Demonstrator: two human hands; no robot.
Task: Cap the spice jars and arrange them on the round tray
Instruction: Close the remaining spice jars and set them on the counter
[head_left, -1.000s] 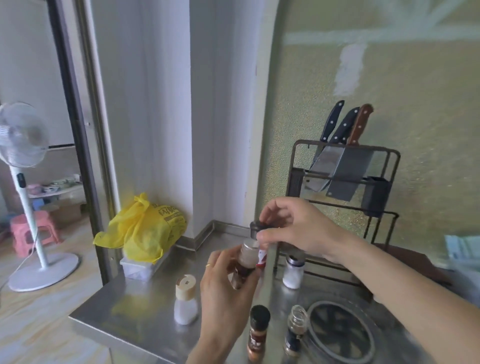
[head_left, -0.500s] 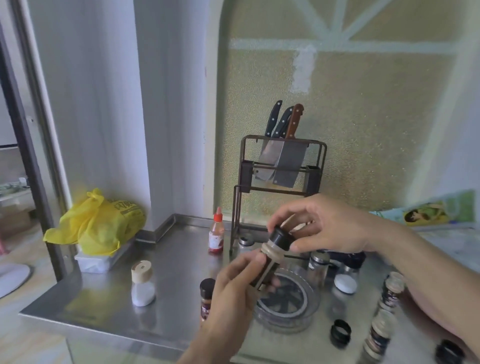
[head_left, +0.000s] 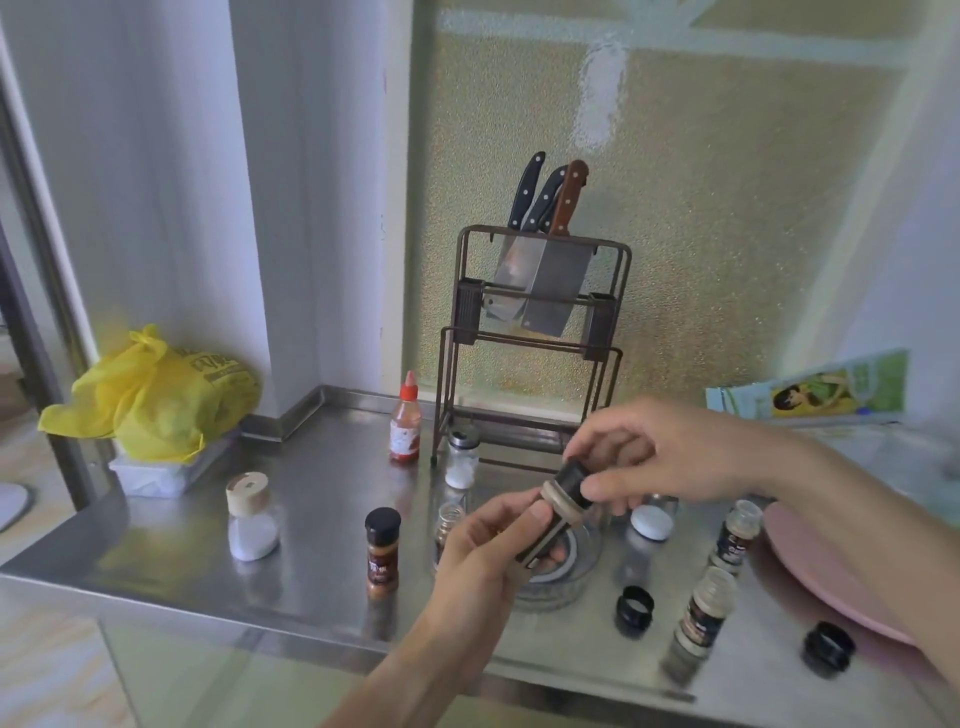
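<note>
Steel counter (head_left: 311, 499) carries scattered jars; left hand (head_left: 483, 551) grips a tilted dark spice jar (head_left: 545, 530), hiding the clear round tray (head_left: 566, 587), while right hand (head_left: 670, 457) fingers pinch its black cap (head_left: 571, 480).

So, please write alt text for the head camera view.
Left hand holds a tilted spice jar while the right hand grips its black cap, above a steel counter with other jars, two loose black caps and a knife rack.
</note>
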